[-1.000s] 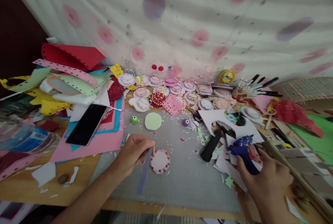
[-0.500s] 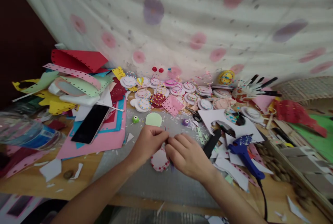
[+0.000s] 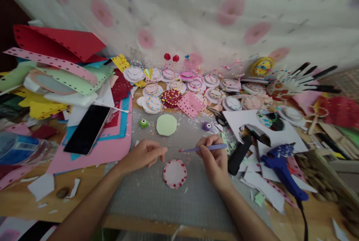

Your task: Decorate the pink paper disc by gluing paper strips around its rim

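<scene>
My right hand (image 3: 214,155) grips slim purple tweezers (image 3: 204,147) held nearly level, their tip pointing left. A tiny red piece (image 3: 180,151) shows at that tip. My left hand (image 3: 148,154) is over the grey mat (image 3: 146,196), its index finger stretched toward the tip and the other fingers loosely bent, with nothing visible in it. Between and below both hands lies a pale pink paper disc (image 3: 174,174) edged with small red pieces. Beyond them is a light green scalloped paper disc (image 3: 166,124).
A green paper punch (image 3: 144,123) and a purple one (image 3: 206,126) flank the green disc. Decorated paper rounds (image 3: 154,103) line the back. A phone (image 3: 87,129) lies on coloured sheets at left. The blue glue gun (image 3: 284,170) and black-handled tool (image 3: 240,155) are at right.
My hands, earlier together above the pink disc, have moved apart. The tweezers now show plainly in my right hand, and the whole disc is visible. The camera view has shifted.
</scene>
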A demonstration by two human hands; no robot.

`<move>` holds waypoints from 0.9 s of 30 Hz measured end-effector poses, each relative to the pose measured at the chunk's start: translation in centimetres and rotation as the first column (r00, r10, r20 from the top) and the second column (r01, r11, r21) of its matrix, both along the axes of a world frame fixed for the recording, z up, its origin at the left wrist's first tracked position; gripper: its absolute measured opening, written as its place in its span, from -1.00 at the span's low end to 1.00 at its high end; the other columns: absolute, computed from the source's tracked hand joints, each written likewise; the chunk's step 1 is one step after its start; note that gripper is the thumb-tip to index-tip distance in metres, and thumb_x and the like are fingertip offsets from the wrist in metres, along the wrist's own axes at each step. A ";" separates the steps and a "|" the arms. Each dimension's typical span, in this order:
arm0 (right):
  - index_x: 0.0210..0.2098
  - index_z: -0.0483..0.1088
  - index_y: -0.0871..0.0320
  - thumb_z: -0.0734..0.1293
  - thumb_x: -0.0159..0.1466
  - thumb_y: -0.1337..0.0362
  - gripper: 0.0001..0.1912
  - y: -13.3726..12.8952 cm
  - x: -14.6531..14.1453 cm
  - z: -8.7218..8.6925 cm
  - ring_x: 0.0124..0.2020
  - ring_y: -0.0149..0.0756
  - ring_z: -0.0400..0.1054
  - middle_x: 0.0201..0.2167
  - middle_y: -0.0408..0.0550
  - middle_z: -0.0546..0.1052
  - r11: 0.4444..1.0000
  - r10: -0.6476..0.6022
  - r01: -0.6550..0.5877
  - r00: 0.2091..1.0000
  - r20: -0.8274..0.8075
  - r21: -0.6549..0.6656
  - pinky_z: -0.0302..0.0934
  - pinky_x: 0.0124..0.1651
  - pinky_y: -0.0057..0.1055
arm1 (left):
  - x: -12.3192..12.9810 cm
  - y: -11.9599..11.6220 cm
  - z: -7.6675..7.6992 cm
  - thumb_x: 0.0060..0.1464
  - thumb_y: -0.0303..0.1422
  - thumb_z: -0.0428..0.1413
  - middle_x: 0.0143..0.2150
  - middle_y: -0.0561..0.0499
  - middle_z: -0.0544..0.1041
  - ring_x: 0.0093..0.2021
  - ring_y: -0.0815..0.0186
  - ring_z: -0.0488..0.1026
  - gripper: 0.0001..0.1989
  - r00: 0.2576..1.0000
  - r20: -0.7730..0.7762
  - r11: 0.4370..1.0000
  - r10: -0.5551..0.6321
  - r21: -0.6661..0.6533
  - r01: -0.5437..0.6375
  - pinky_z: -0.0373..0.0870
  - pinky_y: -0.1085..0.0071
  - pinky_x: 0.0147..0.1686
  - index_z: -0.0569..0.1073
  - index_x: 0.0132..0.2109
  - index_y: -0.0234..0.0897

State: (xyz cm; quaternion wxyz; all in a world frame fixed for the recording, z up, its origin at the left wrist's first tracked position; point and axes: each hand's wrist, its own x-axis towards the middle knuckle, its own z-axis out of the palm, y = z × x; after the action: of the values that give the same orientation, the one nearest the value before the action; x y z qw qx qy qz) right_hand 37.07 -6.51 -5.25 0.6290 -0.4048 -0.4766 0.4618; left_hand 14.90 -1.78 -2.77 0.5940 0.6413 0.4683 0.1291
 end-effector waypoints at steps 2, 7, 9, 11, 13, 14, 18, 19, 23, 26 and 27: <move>-0.31 0.10 0.05 0.22 0.32 0.26 -0.86 -0.2 -0.1 0.1 -0.51 -0.42 0.10 -0.51 -0.26 0.25 0.998 0.059 -0.060 0.998 0.023 0.009 0.02 -0.46 -0.51 | -0.2 -0.1 -0.8 0.17 -0.13 0.02 -0.72 0.18 0.22 -0.68 0.48 0.13 -0.60 0.995 0.043 0.992 -0.095 -0.078 0.098 0.04 0.54 -0.62 0.52 -0.40 -0.38; -0.32 0.12 0.04 0.21 0.34 0.28 -0.87 -0.7 -0.5 0.5 -0.46 -0.40 0.13 -0.49 -0.23 0.25 0.990 0.135 -0.133 0.989 0.057 -0.048 0.06 -0.40 -0.49 | -0.3 -0.4 -1.6 0.09 -0.28 0.12 -0.59 0.12 0.34 -0.58 0.50 0.15 -0.75 0.988 0.049 0.987 -0.146 -0.065 0.149 0.00 0.58 -0.60 0.54 -0.40 -0.40; -0.32 0.12 0.04 0.20 0.35 0.29 -0.88 -0.9 -0.6 0.5 -0.44 -0.38 0.13 -0.48 -0.21 0.25 0.986 0.155 -0.151 0.986 0.060 -0.065 0.07 -0.38 -0.47 | -0.3 -0.4 -1.6 0.08 -0.31 0.12 -0.59 0.11 0.33 -0.57 0.51 0.13 -0.76 0.987 0.046 0.986 -0.154 -0.059 0.157 -0.02 0.58 -0.60 0.55 -0.40 -0.41; -0.32 0.11 0.04 0.19 0.35 0.30 -0.88 -1.0 -0.6 0.4 -0.45 -0.37 0.13 -0.48 -0.21 0.26 0.984 0.172 -0.168 0.983 0.062 -0.063 0.08 -0.38 -0.45 | -0.3 -0.5 -1.5 0.09 -0.31 0.12 -0.60 0.11 0.32 -0.57 0.50 0.14 -0.76 0.987 0.052 0.985 -0.151 -0.078 0.154 -0.01 0.58 -0.60 0.55 -0.40 -0.42; -0.31 0.11 0.03 0.19 0.35 0.32 -0.88 -1.0 -0.5 0.3 -0.45 -0.36 0.13 -0.48 -0.20 0.25 0.983 0.177 -0.173 0.982 0.071 -0.057 0.07 -0.38 -0.44 | -0.3 -0.5 -1.5 0.09 -0.31 0.12 -0.59 0.11 0.33 -0.57 0.50 0.15 -0.76 0.988 0.058 0.985 -0.143 -0.087 0.148 0.00 0.58 -0.60 0.54 -0.40 -0.42; -0.31 0.11 0.03 0.18 0.35 0.33 -0.88 -1.0 -0.5 0.3 -0.45 -0.36 0.13 -0.48 -0.20 0.25 0.984 0.177 -0.173 0.981 0.078 -0.051 0.07 -0.38 -0.43 | -0.3 -0.4 -1.5 0.09 -0.32 0.12 -0.59 0.10 0.34 -0.57 0.50 0.15 -0.77 0.988 0.060 0.986 -0.141 -0.087 0.145 0.01 0.58 -0.60 0.54 -0.40 -0.42; -0.28 0.11 0.03 0.15 0.35 0.37 -0.89 -1.0 -0.4 0.1 -0.43 -0.35 0.13 -0.46 -0.19 0.25 0.980 0.198 -0.196 0.972 0.124 -0.024 0.07 -0.35 -0.40 | -0.3 -0.4 -1.5 0.09 -0.32 0.12 -0.59 0.10 0.35 -0.57 0.51 0.14 -0.77 0.988 0.058 0.986 -0.142 -0.086 0.146 0.00 0.59 -0.60 0.55 -0.39 -0.41; -0.28 0.11 0.03 0.14 0.36 0.38 -0.89 -1.1 -0.3 0.0 -0.43 -0.35 0.13 -0.46 -0.19 0.25 0.979 0.202 -0.202 0.970 0.138 -0.018 0.07 -0.35 -0.39 | -0.3 -0.4 -1.6 0.09 -0.32 0.12 -0.59 0.10 0.35 -0.57 0.51 0.14 -0.77 0.988 0.055 0.985 -0.143 -0.084 0.148 0.01 0.59 -0.60 0.55 -0.39 -0.41; -0.27 0.09 0.04 0.14 0.35 0.40 -0.88 -1.2 -0.2 -0.1 -0.44 -0.35 0.12 -0.46 -0.19 0.25 0.977 0.209 -0.215 0.961 0.183 0.013 0.07 -0.35 -0.38 | -0.3 -0.4 -1.6 0.08 -0.32 0.12 -0.60 0.11 0.33 -0.58 0.51 0.14 -0.77 0.987 0.048 0.985 -0.152 -0.070 0.155 0.00 0.59 -0.61 0.55 -0.40 -0.41; -0.28 0.09 0.04 0.13 0.34 0.41 -0.87 -1.2 -0.2 -0.1 -0.45 -0.36 0.13 -0.47 -0.19 0.26 0.976 0.203 -0.214 0.956 0.210 0.032 0.07 -0.36 -0.39 | -0.2 -0.3 -1.6 0.08 -0.31 0.12 -0.61 0.11 0.33 -0.58 0.51 0.14 -0.77 0.986 0.048 0.984 -0.159 -0.069 0.162 0.00 0.59 -0.61 0.55 -0.40 -0.41; -0.28 0.09 0.04 0.13 0.34 0.41 -0.87 -1.2 -0.2 0.0 -0.46 -0.36 0.13 -0.47 -0.19 0.26 0.976 0.199 -0.213 0.955 0.221 0.041 0.07 -0.37 -0.39 | -0.2 -0.3 -1.6 0.09 -0.31 0.12 -0.61 0.11 0.33 -0.58 0.51 0.14 -0.77 0.986 0.050 0.984 -0.160 -0.070 0.163 0.00 0.59 -0.61 0.55 -0.39 -0.41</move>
State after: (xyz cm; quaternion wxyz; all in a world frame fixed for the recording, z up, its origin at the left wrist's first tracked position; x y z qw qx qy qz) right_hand 36.84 -7.71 -5.28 0.5348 -0.3800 -0.5962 0.4627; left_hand 14.66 -2.09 -4.35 0.6361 0.6517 0.4060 0.0769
